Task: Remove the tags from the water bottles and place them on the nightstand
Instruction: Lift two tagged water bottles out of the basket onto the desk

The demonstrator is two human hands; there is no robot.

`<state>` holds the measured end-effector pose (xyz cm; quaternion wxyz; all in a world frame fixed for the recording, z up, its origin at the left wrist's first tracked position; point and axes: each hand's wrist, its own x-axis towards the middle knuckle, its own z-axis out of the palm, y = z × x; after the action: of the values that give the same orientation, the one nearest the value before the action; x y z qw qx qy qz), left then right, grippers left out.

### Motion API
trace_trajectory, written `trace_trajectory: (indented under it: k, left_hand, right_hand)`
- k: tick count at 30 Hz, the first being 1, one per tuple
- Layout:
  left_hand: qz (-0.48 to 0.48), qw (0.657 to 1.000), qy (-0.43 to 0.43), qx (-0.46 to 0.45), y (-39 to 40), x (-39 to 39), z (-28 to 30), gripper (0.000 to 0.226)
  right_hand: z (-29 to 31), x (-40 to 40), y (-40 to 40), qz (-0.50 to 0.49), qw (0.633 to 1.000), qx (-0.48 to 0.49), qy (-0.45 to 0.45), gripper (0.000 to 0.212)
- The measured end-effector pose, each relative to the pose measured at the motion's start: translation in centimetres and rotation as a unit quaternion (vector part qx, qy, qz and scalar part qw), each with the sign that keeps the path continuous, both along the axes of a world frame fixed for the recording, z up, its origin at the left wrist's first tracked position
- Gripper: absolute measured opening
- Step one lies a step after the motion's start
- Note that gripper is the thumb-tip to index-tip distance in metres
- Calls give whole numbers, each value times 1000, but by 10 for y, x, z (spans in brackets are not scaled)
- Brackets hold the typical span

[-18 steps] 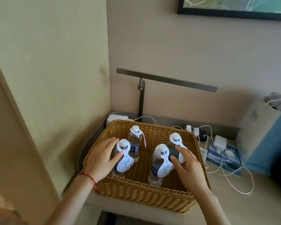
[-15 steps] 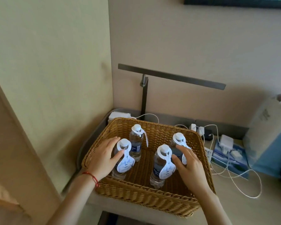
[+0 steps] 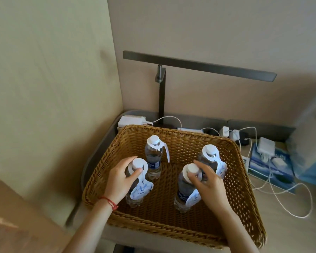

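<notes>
left hand [image 3: 119, 181]: fingers curled round the neck of the front-left clear plastic water bottle [image 3: 135, 196]; thumb tip on the white paper neck tag [image 3: 140, 187] just under the white cap.
left risk: pulling the tag up with a loose grip probably lifts or tips the bottle; the ring could tear at the neck hole.
rear-left bottle [image 3: 153, 157]: untouched, tag hangs off its right side.
right hand [image 3: 211, 183]: fingers curled over the ring of the front-right bottle's tag [image 3: 192, 196], pinching at the cap; body of the bottle not held.
right risk: rear-right bottle [image 3: 209, 161] stands just behind the knuckles, likely knocked.
location: all four bottles upright in the brown woven wicker basket [image 3: 241, 203] on the worktop [image 3: 290, 232]; no tag off yet.
clutter: white charger cables [image 3: 288, 207] just right of the basket could snag a placed tag.
</notes>
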<state>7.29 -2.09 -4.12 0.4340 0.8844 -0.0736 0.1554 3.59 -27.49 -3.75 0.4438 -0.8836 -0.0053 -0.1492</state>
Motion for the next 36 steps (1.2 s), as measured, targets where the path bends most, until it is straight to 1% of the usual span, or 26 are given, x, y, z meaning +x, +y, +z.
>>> trace_trajectory:
  k: [3,8,12,15,18,23,28,36]
  left_hand:
    - [-12,999,8,-30,-1,6,-4,37]
    - [-25,995,38,-85,2,14,-9,32]
    - [-38,992,48,-111,5,19,-11,28]
    - [-47,990,64,-115,6,22,-11,27]
    - [-52,990,62,-115,7,25,-11,28]
    - [-52,991,42,-114,6,29,-11,29]
    - [-49,992,14,-117,7,27,-12,25]
    - [-61,980,6,-187,-1,24,2,23]
  right_hand:
    - [-4,3,0,-18,1000,16,8,36]
    - [-7,7,1,-12,997,70,43,27]
    - [-8,10,0,-7,993,98,58,28]
    - [-9,12,-1,1,992,107,61,29]
    - [-10,15,-1,3,992,110,67,30]
    - [-11,22,2,-18,994,87,59,34]
    - [-11,21,7,-37,996,78,37,29]
    - [2,15,13,-60,992,112,2,28]
